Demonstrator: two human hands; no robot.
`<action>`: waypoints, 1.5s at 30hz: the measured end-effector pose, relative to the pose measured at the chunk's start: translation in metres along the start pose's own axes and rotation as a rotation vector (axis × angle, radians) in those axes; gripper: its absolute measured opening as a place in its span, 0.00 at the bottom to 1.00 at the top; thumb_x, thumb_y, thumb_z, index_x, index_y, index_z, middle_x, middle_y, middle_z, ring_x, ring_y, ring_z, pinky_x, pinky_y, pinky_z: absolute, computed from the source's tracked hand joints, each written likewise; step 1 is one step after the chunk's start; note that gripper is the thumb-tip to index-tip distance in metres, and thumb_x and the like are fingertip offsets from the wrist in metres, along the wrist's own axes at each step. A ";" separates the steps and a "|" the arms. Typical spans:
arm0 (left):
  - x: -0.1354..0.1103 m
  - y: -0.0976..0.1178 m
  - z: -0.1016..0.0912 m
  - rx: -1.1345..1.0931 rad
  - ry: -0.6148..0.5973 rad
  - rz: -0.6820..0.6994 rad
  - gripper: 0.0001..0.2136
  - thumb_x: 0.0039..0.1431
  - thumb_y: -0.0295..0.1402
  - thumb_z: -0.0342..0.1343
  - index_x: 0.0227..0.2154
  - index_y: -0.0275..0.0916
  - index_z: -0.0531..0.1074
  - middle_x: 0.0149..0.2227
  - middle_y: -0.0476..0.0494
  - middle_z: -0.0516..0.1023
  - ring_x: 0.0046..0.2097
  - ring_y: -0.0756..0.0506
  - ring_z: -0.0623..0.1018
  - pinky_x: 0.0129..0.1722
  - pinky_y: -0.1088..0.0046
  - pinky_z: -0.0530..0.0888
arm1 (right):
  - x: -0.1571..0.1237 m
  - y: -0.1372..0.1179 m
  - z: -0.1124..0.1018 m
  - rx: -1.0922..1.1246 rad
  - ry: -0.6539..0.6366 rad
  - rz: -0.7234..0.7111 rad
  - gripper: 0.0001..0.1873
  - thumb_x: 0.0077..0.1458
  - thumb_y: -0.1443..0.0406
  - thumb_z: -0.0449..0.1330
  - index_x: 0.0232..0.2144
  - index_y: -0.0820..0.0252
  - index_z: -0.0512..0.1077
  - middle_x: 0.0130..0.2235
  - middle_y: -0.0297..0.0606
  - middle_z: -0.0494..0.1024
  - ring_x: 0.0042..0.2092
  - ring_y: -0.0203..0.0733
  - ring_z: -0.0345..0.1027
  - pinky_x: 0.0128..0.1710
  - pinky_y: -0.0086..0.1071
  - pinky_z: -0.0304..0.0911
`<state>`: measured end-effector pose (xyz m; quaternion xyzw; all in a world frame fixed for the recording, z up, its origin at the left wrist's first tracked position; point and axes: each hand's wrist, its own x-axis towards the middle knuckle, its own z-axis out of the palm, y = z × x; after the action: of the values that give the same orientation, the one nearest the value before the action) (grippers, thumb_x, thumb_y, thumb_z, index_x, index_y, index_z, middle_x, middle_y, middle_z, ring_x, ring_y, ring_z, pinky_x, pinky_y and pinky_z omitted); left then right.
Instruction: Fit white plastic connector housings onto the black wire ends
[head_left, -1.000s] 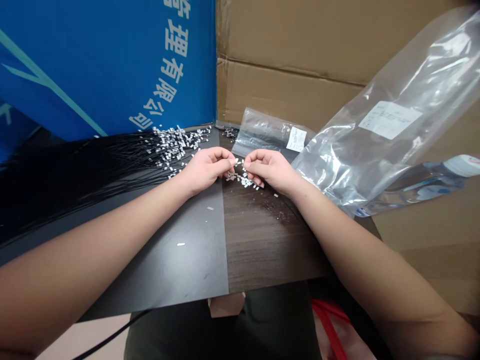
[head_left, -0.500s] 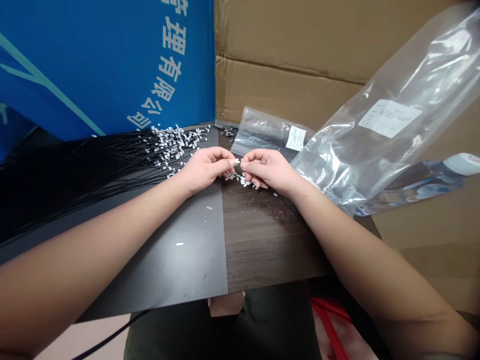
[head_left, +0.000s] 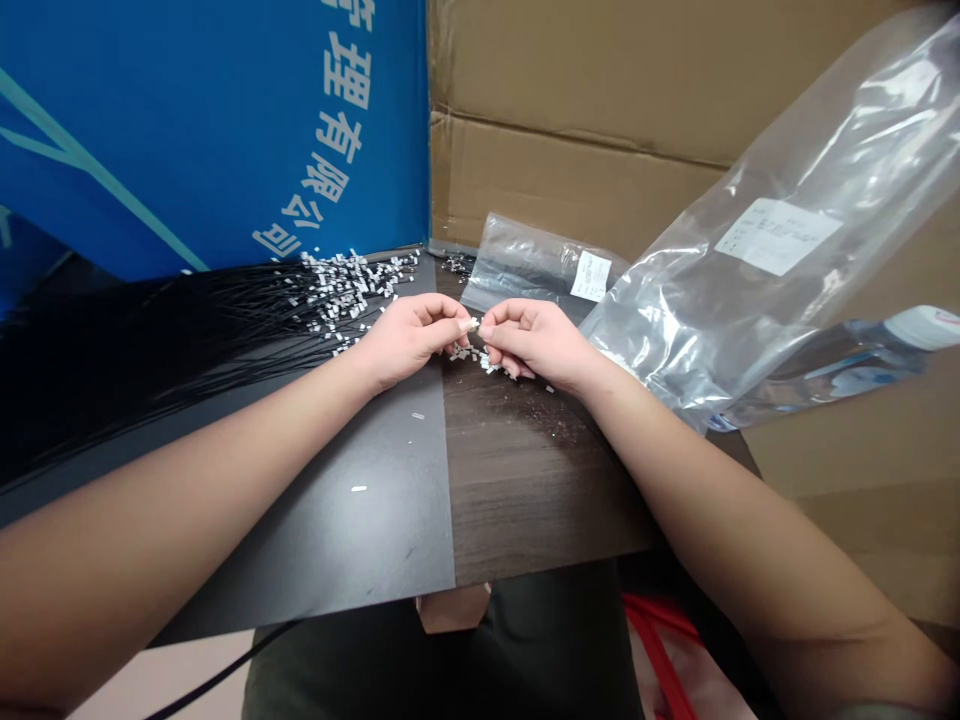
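white connector (head_left: pixel 469 324) at left hand (head_left: pixel 412 342), right hand (head_left: pixel 534 342) beside

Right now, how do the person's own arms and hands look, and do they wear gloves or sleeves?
The left hand and right hand are bare, without gloves, and no ring, watch or bracelet shows. The left forearm and right forearm are bare too. A thin grey edge near the right elbow may be a sleeve; it is too small to tell.
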<state>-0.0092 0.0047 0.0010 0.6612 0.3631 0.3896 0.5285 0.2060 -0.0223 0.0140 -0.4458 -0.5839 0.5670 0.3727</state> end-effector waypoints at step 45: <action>0.001 -0.002 -0.001 0.010 -0.011 0.017 0.13 0.58 0.41 0.69 0.34 0.36 0.78 0.29 0.47 0.80 0.30 0.50 0.74 0.34 0.71 0.71 | 0.001 0.001 0.003 -0.159 -0.025 -0.021 0.08 0.72 0.65 0.60 0.36 0.58 0.71 0.27 0.31 0.77 0.22 0.28 0.64 0.20 0.23 0.57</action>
<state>-0.0099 0.0064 -0.0002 0.6689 0.3564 0.3889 0.5238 0.2032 -0.0224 0.0127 -0.4609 -0.6361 0.5204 0.3348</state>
